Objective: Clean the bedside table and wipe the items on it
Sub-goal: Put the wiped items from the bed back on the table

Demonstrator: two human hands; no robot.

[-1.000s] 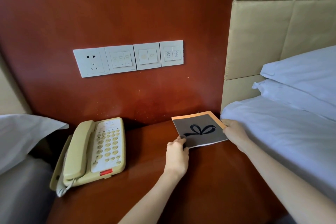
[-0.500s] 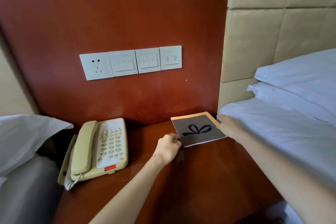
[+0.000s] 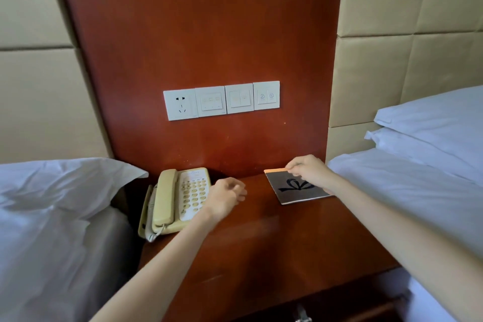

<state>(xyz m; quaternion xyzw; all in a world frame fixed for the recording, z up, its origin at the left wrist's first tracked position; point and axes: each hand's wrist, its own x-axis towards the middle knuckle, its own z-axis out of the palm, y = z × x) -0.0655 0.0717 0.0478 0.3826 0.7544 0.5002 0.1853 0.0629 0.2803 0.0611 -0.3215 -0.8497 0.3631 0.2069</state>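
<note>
A dark wooden bedside table (image 3: 261, 238) stands between two beds. A grey booklet (image 3: 290, 191) with a black bow drawing and an orange back edge lies flat at the table's back right. My right hand (image 3: 308, 170) pinches the booklet's far edge between thumb and fingers. A cream corded telephone (image 3: 177, 201) sits at the back left, handset on its cradle. My left hand (image 3: 227, 198) hovers just right of the telephone's keypad, fingers loosely curled, holding nothing.
A white socket and switch panel (image 3: 222, 100) is fixed to the wooden wall panel behind the table. A bed with white pillows (image 3: 433, 123) lies to the right, another white pillow (image 3: 60, 185) to the left. A drawer handle (image 3: 302, 315) shows below the table's front edge.
My left hand let go of the booklet's near left corner and moved left toward the telephone. My right hand shifted from the booklet's right side to its far edge. The camera pulled back.
</note>
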